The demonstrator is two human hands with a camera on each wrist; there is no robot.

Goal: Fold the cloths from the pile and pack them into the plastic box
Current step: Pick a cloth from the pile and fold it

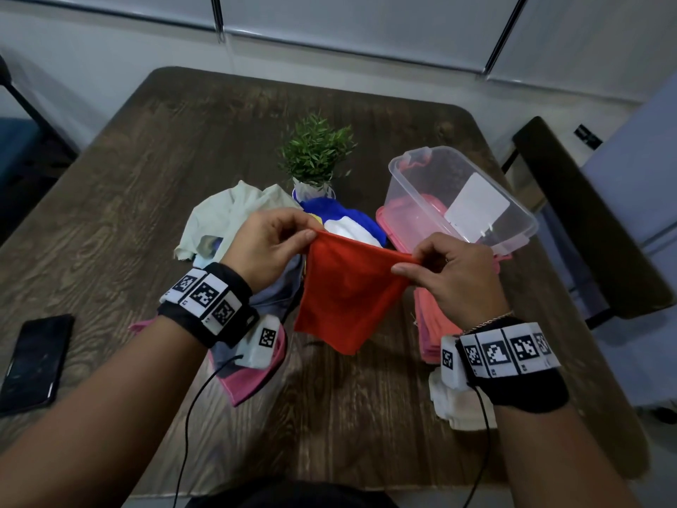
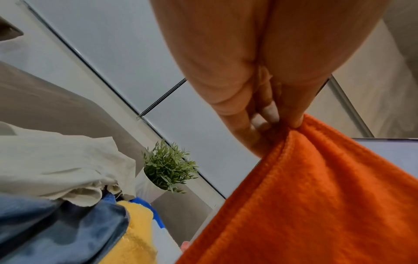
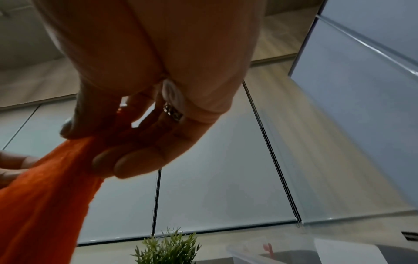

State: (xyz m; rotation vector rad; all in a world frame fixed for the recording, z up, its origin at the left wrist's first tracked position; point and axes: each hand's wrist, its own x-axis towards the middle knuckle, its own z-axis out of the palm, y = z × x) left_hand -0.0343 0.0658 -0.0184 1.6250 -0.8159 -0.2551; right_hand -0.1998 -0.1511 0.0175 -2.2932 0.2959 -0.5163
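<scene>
An orange cloth hangs in the air above the table, stretched by its top edge between both hands. My left hand pinches its left corner, with the thumb and fingers of the left hand closed on the orange cloth. My right hand pinches the right corner, where the right hand grips the bunched orange cloth. The pile of cloths, pale green, blue, white and yellow, lies behind. The clear plastic box stands tilted at the right on a pink lid.
A small potted plant stands behind the pile. Pink and grey cloths lie under my left wrist, pink and white ones under my right. A black phone lies at the left edge. A dark chair stands on the right.
</scene>
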